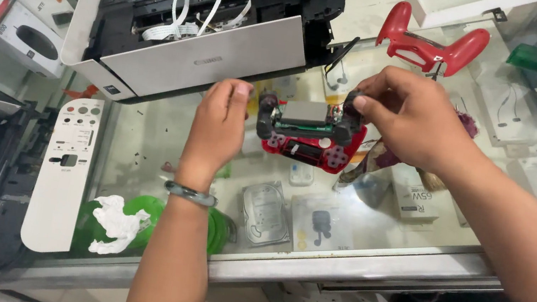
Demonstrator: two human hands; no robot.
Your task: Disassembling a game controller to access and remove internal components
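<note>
Hands come first, both raised over the glass counter top point(409, 263). My left hand point(220, 118), a pale green bangle point(190, 194) at its wrist, is curled with its back to me; its fingertips touch the left grip of the opened red game controller point(310, 136), though I cannot tell how firmly they close. My right hand point(407, 115) pinches the controller's right side between thumb and fingers, just above the glass.

I judge the controller light but fragile: its back shell is off, a grey battery pack and green circuit board lie bare, so the stiff plastic grips at the two ends are the safest hold, away from the board.

Beyond it lies the removed red plastic controller shell point(428, 47). Farther left sits a white and black printer point(195, 24) with its cover off and white ribbon cables loose. A white button panel point(64, 169) lies at the left.

Both palms are turned from view, and goods under the glass blur with reflections.
</note>
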